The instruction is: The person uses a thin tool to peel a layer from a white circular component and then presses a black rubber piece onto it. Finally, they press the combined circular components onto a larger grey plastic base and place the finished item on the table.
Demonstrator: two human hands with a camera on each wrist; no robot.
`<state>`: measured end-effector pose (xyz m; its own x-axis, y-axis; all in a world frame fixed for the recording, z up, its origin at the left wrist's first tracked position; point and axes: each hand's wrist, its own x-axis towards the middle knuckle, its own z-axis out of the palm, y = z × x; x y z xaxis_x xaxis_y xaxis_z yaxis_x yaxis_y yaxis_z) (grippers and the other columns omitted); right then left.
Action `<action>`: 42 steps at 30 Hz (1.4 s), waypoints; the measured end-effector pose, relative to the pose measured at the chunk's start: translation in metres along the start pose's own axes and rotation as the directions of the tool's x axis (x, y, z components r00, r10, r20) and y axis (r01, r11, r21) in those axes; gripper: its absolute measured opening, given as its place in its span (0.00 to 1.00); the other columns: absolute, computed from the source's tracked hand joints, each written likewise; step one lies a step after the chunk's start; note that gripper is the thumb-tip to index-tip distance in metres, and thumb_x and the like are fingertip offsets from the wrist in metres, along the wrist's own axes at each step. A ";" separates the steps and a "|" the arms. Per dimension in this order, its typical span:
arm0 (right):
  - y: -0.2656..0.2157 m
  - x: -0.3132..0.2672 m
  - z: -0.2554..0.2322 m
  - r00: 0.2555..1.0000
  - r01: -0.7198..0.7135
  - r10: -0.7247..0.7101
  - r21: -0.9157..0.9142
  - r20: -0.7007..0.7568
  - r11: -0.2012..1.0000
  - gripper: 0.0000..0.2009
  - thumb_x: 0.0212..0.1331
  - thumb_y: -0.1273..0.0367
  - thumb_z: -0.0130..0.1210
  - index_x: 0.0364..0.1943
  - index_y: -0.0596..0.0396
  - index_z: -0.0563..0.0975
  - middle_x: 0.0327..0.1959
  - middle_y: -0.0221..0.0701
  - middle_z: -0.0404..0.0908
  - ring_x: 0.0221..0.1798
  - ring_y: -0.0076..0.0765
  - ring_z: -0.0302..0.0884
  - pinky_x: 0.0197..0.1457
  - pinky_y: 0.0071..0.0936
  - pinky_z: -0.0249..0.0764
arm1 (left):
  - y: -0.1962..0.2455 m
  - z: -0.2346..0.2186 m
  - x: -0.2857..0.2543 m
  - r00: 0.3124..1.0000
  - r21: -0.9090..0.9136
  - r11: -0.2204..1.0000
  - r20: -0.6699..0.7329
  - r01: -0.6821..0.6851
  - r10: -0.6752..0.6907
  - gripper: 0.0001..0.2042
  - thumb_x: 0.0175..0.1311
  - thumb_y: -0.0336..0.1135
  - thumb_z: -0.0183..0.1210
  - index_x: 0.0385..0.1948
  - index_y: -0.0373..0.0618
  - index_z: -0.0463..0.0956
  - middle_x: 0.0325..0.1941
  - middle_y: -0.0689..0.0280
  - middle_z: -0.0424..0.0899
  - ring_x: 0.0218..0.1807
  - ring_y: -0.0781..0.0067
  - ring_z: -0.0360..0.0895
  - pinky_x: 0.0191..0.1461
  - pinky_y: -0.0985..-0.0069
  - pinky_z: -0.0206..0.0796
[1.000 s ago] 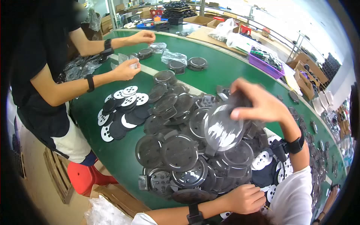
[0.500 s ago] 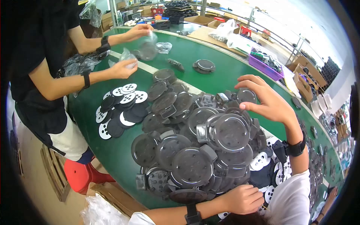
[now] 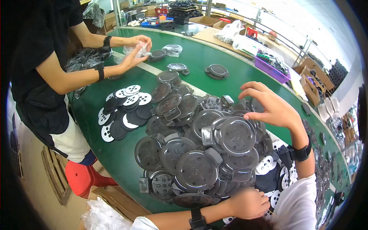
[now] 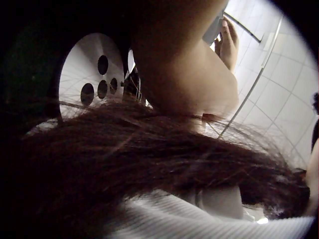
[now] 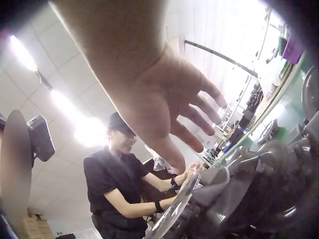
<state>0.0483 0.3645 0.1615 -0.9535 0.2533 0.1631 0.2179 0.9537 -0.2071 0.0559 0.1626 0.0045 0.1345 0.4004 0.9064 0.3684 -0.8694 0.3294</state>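
1. Head view: right hand (image 3: 273, 108) hovers with fingers spread loose just above the round dark lid (image 3: 237, 135) topping the pile; left hand (image 3: 249, 203) is balled up by the table edge (image 3: 115, 161), can't tell if it's gripping anything.
2. Left wrist view: mostly hair, plus a white holed disc (image 4: 94, 74).
3. Right wrist view: fingers (image 5: 199, 119) splayed, holding nothing.

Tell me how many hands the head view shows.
4: right hand above the disc pile, left hand at its near edge, the other person's nearer hand and farther hand.
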 end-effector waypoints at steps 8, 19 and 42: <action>-0.001 0.000 0.003 0.996 -0.008 0.010 -0.022 0.087 1.000 0.25 0.48 0.57 0.64 0.47 0.55 0.73 0.53 0.38 0.70 0.59 0.46 0.65 0.62 0.37 0.63 | 0.000 0.000 0.000 1.000 -0.003 1.000 0.001 0.001 -0.001 0.10 0.42 0.34 0.60 0.24 0.41 0.71 0.23 0.66 0.67 0.25 0.69 0.67 0.27 0.74 0.59; 0.128 -0.012 0.004 0.909 -0.412 0.409 -0.028 -0.081 0.911 0.29 0.53 0.48 0.57 0.50 0.58 0.72 0.49 0.44 0.76 0.54 0.46 0.72 0.57 0.39 0.68 | 0.002 -0.011 0.008 1.000 -0.005 1.000 0.027 0.003 -0.002 0.09 0.41 0.33 0.63 0.23 0.43 0.74 0.25 0.68 0.72 0.27 0.72 0.72 0.27 0.79 0.64; 0.202 -0.098 0.110 0.620 -0.728 0.524 -0.179 -0.584 0.662 0.15 0.46 0.55 0.50 0.26 0.50 0.77 0.31 0.31 0.77 0.49 0.40 0.66 0.53 0.54 0.58 | 0.006 -0.020 0.025 0.983 -0.053 0.998 0.180 -0.036 0.045 0.05 0.46 0.25 0.54 0.26 0.36 0.75 0.23 0.57 0.75 0.25 0.57 0.75 0.29 0.67 0.70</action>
<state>0.1632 0.5141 -0.0028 -0.3558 0.7514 0.5557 0.8757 0.4757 -0.0827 0.0427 0.1618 0.0340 0.3146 0.4063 0.8579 0.3139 -0.8975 0.3099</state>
